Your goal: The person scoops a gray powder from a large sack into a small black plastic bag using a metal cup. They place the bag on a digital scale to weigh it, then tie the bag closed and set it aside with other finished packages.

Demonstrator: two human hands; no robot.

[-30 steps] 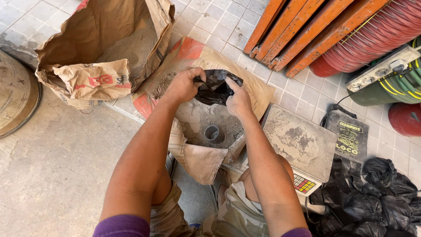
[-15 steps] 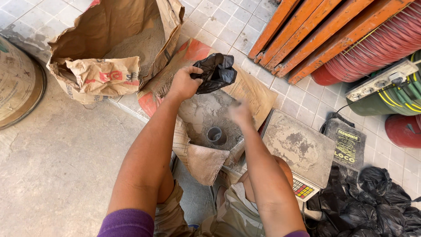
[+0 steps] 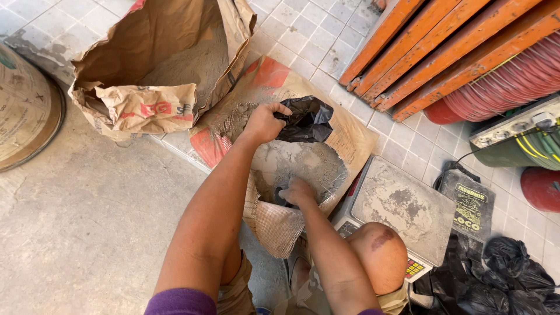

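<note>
My left hand (image 3: 263, 123) grips a crumpled black plastic bag (image 3: 306, 119) and holds it up over an open paper sack of grey powder (image 3: 326, 166) that lies in front of my knees. My right hand (image 3: 297, 192) is down inside that sack, dusted grey, fingers closed around a small dark cup that is mostly hidden under the hand. The sack's woven flap (image 3: 280, 227) folds toward me.
A second torn brown sack of powder (image 3: 169, 64) stands at the back left. A dusty weighing scale (image 3: 402, 204) sits to the right, several filled black bags (image 3: 496, 274) beyond it. Orange metal frames (image 3: 443, 52) and a red coiled hose (image 3: 513, 76) lie at the back right. A round drum (image 3: 23, 111) is at the left.
My right hand let go of the black bag and dropped into the sack. My left hand lifted the bag slightly and keeps holding it alone.
</note>
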